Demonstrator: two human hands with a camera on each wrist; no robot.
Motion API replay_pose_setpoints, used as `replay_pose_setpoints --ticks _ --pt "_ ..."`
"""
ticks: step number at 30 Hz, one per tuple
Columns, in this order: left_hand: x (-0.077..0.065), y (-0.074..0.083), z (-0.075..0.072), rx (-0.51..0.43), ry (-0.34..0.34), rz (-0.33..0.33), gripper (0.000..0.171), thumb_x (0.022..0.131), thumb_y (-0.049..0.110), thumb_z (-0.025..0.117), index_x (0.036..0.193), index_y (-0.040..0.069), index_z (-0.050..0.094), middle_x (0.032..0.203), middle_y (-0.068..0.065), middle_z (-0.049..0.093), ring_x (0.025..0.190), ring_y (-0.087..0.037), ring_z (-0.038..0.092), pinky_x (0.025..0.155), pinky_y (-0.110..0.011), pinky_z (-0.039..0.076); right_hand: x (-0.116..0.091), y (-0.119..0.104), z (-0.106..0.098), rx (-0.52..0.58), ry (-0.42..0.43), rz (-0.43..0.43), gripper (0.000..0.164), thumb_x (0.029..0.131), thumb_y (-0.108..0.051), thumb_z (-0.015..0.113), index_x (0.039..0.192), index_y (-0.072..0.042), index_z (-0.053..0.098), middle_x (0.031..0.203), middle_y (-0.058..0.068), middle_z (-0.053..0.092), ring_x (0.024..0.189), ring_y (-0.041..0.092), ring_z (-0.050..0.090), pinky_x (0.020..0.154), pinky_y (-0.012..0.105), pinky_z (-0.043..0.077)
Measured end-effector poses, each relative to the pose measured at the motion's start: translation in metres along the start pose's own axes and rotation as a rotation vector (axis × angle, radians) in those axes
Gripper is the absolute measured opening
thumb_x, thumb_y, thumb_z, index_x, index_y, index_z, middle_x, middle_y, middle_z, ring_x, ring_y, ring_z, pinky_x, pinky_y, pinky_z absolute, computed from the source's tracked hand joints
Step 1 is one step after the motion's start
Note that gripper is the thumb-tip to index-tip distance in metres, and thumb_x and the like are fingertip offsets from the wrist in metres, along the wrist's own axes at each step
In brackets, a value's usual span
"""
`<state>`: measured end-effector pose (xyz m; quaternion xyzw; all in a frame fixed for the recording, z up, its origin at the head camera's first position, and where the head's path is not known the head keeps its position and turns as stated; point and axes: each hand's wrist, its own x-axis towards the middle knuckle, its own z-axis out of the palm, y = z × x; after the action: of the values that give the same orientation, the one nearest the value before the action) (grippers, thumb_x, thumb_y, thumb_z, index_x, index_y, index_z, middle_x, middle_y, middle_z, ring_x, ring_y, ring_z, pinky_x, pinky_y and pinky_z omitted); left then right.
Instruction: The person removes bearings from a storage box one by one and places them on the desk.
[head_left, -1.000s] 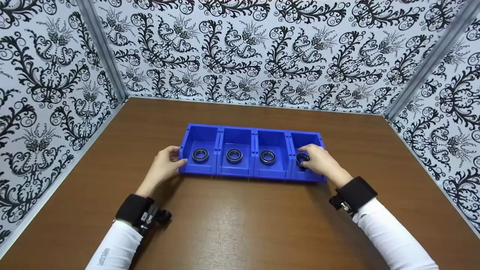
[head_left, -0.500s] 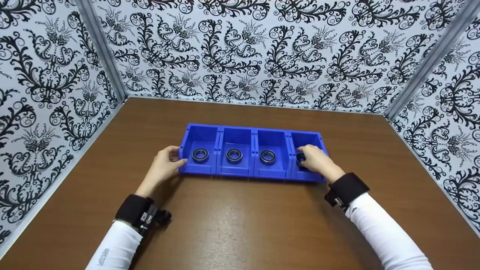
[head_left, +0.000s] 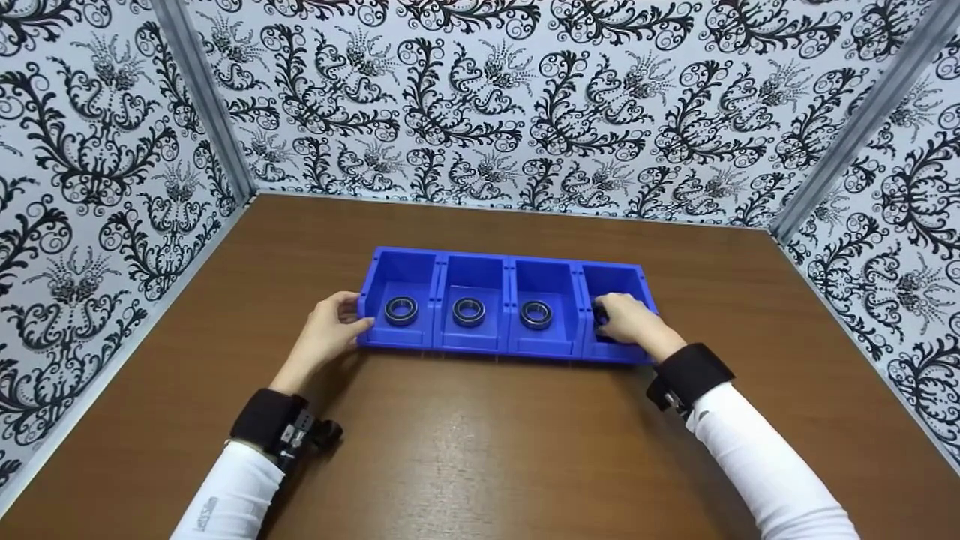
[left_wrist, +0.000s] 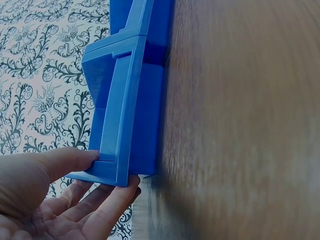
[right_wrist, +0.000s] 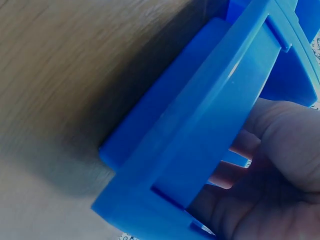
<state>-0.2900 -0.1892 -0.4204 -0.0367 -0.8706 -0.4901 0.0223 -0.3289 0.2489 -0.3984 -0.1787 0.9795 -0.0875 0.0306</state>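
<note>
A row of blue storage bins [head_left: 472, 346] is joined side by side on the wooden table. Ball bearings with dark rings lie flat in the three left compartments: a left one [head_left: 401, 310], a second one [head_left: 469, 312] and a third one [head_left: 535, 315]. My left hand [head_left: 330, 324] grips the row's left end wall, thumb inside and fingers outside, as the left wrist view shows. Inside the rightmost compartment, my right hand [head_left: 634, 322] pinches another bearing [head_left: 599, 313], mostly hidden behind the fingers. The right wrist view shows the fingers reaching behind the bin's front lip [right_wrist: 215, 120].
The brown wooden table [head_left: 450, 442] spreads around the bins on every side. Patterned panels [head_left: 480, 97] with grey corner posts enclose it at the back and sides. Each wrist wears a black strap [head_left: 694, 375] with a small camera.
My right hand has moved slightly left and lower in the rightmost compartment, and its fingers have closed on the bearing, now mostly covered. The left hand and the bins have stayed put.
</note>
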Motion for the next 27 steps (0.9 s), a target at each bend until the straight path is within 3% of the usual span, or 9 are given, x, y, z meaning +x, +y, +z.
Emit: replay_pose_setpoints --ticks 27 --pt "0.0018 -0.0021 0.0002 -0.002 0.012 0.018 0.043 0.084 0.007 0.062 0.122 -0.009 0.048 0.120 -0.029 0.057 0.111 -0.038 0.058 0.097 -0.043 0.048 0.0009 -0.0004 0.0020 -0.016 0.009 0.033 0.030 0.076 -0.014 0.066 0.102 0.001 0.063 0.103 0.024 0.064 0.101 0.041 0.058 0.083 0.058 0.046"
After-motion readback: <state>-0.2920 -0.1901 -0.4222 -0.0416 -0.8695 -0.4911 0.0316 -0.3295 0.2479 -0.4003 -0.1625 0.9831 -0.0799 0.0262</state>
